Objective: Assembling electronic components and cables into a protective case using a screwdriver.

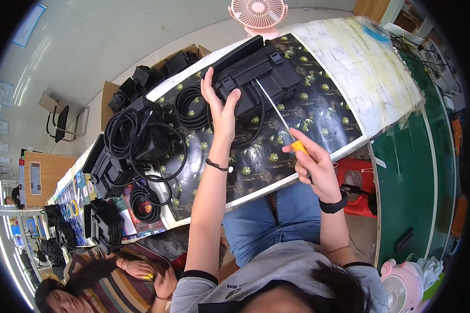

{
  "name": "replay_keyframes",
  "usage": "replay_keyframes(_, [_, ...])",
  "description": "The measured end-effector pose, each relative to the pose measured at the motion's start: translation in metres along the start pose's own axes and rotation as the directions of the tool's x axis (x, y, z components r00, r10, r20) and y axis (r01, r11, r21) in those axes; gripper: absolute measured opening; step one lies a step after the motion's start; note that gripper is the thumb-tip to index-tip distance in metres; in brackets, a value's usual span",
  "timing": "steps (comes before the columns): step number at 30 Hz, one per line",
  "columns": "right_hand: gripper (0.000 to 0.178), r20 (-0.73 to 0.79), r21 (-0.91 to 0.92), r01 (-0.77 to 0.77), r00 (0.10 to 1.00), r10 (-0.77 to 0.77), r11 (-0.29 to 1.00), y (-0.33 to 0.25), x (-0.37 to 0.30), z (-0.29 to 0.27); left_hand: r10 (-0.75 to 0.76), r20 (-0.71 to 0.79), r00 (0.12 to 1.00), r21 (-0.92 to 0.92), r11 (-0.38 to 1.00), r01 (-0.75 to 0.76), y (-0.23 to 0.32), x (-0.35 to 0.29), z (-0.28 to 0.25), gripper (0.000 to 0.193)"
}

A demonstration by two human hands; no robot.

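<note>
A black plastic case (274, 73) with latches and a raised lid lies on the dark patterned table mat, a ribbed black cable (262, 112) looping from its front. Against the case's left end is my left hand (222, 112), its thumb and fingers spread apart. My right hand (318, 169) is closed round the yellow and dark handle of a screwdriver (299, 147). Its long thin shaft slants up and left, with the tip at the case's front by the cable. A coiled black cable (189, 107) lies left of my left hand.
More black cases (141, 130) with coiled cables crowd the table's left side. Cardboard boxes (108, 99) with black units stand beyond the far edge. A pink fan (258, 13) stands behind the case. A co-worker's hands (141, 268) are at lower left. A red stool (356, 182) is at right.
</note>
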State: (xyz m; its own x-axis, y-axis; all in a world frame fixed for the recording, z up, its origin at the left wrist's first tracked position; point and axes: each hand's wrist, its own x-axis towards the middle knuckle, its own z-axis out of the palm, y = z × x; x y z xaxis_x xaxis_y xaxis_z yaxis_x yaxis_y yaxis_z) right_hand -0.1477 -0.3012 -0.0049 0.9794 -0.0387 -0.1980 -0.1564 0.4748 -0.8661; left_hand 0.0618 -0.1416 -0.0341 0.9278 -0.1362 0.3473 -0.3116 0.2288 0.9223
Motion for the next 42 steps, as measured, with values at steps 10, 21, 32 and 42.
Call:
replay_keyframes(10, [0.049,-0.030,0.019,0.032,0.999,-0.031,0.999,0.000,-0.012,0.007,0.107,-0.007,0.994,0.055,0.993,-0.106,-0.002,-0.001,-0.001,0.080])
replay_keyframes(21, [0.046,0.148,-0.956,0.254,0.850,-0.505,0.146,-0.009,-0.019,0.045,0.133,-0.057,0.989,0.120,0.985,-0.126,-0.005,-0.005,0.001,0.081])
replay_keyframes(32, [0.046,0.146,-0.975,0.208,0.857,-0.494,0.072,0.006,-0.014,0.049,0.159,-0.012,0.987,0.249,0.957,-0.151,-0.001,-0.005,-0.001,0.078])
replay_keyframes(42, [0.040,-0.031,-0.037,0.074,0.997,-0.075,0.997,0.031,-0.006,0.039,0.174,-0.021,0.984,0.208,0.964,-0.166,-0.001,-0.002,-0.003,0.079])
